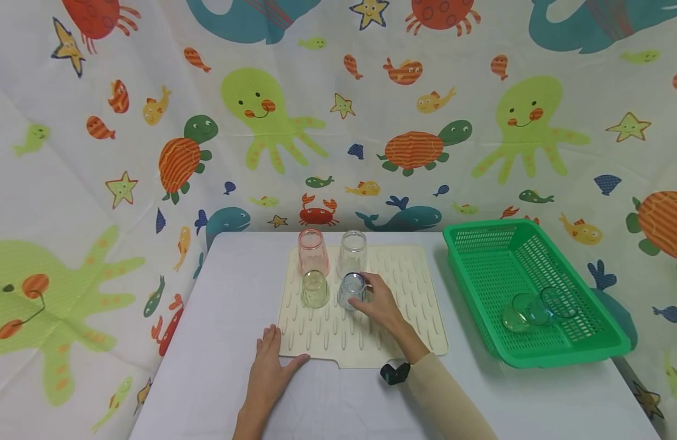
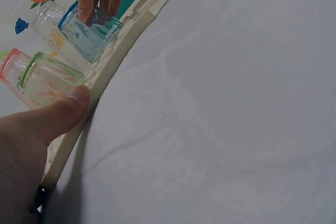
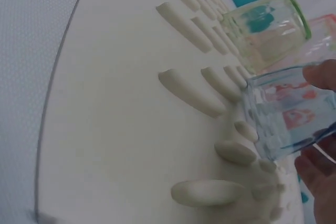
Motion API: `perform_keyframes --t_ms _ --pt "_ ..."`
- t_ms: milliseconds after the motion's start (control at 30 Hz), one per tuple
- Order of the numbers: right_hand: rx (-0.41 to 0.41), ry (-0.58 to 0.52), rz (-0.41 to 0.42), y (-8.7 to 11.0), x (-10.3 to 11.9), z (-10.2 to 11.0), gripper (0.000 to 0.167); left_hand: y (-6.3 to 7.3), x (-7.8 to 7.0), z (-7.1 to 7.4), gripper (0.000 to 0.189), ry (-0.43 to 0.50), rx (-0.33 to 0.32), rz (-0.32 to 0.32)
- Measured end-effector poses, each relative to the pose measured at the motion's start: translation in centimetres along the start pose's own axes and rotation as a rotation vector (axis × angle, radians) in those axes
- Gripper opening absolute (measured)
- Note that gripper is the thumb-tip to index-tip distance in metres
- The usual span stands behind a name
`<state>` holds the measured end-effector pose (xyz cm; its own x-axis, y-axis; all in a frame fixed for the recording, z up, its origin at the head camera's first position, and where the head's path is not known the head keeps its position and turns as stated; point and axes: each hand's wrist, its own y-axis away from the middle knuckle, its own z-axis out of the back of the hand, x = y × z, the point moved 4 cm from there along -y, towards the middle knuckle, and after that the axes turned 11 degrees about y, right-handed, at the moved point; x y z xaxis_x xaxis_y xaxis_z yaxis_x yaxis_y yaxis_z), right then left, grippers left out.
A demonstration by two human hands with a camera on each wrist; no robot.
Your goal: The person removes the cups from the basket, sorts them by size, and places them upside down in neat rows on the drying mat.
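My right hand (image 1: 385, 307) holds a small blue-tinted glass (image 1: 349, 293) from its right side, thumb and fingers around it near the rim. In the right wrist view the base of this blue glass (image 3: 278, 111) is down at the ridges of a cream drying mat (image 1: 407, 305). A short green glass (image 1: 314, 289) stands just left of it. Behind these two are a tall pink glass (image 1: 313, 252) and a tall clear glass (image 1: 352, 252). My left hand (image 1: 267, 370) rests at the mat's front left corner with fingers extended and thumb along the front edge.
A green plastic basket (image 1: 484, 318) stands right of the mat, with several glasses (image 1: 517, 313) lying in its front part. White cloth covers the table (image 1: 228, 287). A curtain (image 1: 294, 49) printed with sea animals hangs behind and along the left side.
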<state>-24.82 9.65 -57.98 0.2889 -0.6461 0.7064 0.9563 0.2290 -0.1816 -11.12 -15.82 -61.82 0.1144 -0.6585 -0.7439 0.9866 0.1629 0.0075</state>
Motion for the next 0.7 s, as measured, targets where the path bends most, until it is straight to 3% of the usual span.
perform_keyframes --t_ms 233,700 --pt "0.002 0.053 -0.016 0.0 0.3 0.4 0.074 0.0 0.1 -0.1 0.108 0.002 0.0 0.0" --pt "-0.049 0.037 0.032 0.3 1.7 3.2 0.071 -0.1 0.2 -0.1 0.108 0.005 0.007 0.011"
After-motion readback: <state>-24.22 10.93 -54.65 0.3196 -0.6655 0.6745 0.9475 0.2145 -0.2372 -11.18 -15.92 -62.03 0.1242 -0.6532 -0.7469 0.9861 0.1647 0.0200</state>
